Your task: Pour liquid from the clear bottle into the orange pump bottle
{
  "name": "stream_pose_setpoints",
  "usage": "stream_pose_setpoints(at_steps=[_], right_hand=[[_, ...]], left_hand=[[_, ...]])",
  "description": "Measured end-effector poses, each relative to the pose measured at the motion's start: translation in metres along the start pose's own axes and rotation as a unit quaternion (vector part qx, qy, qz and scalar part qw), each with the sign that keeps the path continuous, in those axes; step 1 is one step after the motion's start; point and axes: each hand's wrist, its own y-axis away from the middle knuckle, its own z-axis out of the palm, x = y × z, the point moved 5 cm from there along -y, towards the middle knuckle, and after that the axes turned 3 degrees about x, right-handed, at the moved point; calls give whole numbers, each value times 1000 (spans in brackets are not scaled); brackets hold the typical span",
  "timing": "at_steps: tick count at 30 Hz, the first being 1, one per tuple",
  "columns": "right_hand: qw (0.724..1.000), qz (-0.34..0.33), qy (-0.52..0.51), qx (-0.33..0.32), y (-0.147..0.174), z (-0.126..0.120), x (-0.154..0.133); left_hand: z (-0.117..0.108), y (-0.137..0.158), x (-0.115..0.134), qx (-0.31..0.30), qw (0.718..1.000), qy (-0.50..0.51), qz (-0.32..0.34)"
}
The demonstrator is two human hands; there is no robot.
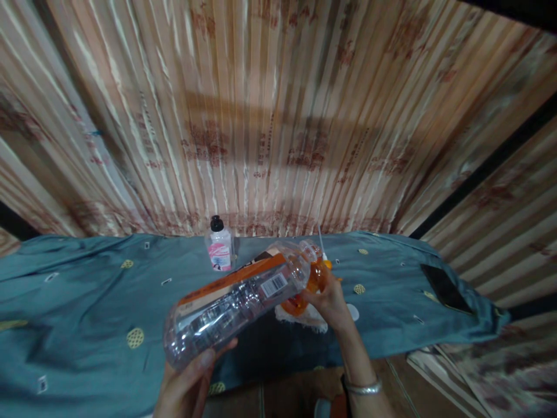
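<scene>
My left hand [191, 377] grips the lower end of a large clear plastic bottle [243, 302] with an orange label and a barcode. The bottle is tilted, its neck pointing up and right, and its mouth is uncapped. At that mouth, my right hand [328, 299] is closed on a translucent orange bottle [298, 303], partly hidden by the fingers and the clear bottle. Whether the two mouths touch I cannot tell. Beneath the orange bottle lies a white cloth [313, 323]. Just beyond, a thin white tube [321, 238] with a yellow-orange part shows.
A bottle with a black cap and pink label [220, 249] stands at the back of the teal-covered table [87, 290]. Right of my hand lies a round white disc [352, 312]. A dark flat phone-like object [446, 287] rests farther right. Patterned curtains [261, 116] hang behind.
</scene>
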Motion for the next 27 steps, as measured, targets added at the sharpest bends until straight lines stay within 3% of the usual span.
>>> stream_pose_setpoints(at_steps=[10,21,27], right_hand=[[1000,2,-11,-3,0,1,-1],[1000,-10,5,4,0,-1,2],[1000,-3,-18,11,1,0,3]], left_hand=[[17,12,8,29,999,-10,10],[2,-1,3,3,1000,-22,6],[9,6,5,23,1000,-4,8]])
